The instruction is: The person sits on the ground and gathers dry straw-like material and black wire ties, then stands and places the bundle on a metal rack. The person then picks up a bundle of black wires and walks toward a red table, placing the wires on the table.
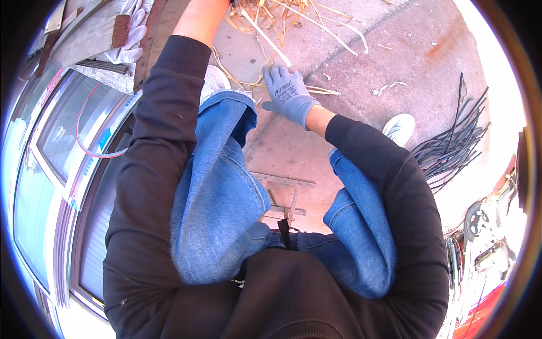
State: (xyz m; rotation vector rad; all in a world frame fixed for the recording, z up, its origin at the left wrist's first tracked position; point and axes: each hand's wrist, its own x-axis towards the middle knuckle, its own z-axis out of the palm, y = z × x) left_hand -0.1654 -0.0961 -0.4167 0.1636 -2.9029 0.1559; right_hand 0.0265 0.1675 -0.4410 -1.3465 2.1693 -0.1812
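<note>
My right hand [290, 91], in a grey work glove that bears writing, reaches low over the concrete floor with its back turned up. Its fingertips meet the end of a pale strip [271, 42], and thin straw-coloured strands [324, 90] run beneath the palm. Whether the fingers grip any of them is hidden. Beyond it, at the top edge, lies a tangled heap of tan strips [264, 16]. My left forearm [202, 19] stretches up beside this heap; the left hand itself is cut off by the frame's top edge.
Black strips [451, 137] lie bundled on the floor at right, above a wheel [474, 220] and clutter. Framed glass panels [70, 127] stand along the left. Pale gloves [133, 36] rest by wooden pieces [95, 38]. A wooden frame [292, 199] shows between my legs.
</note>
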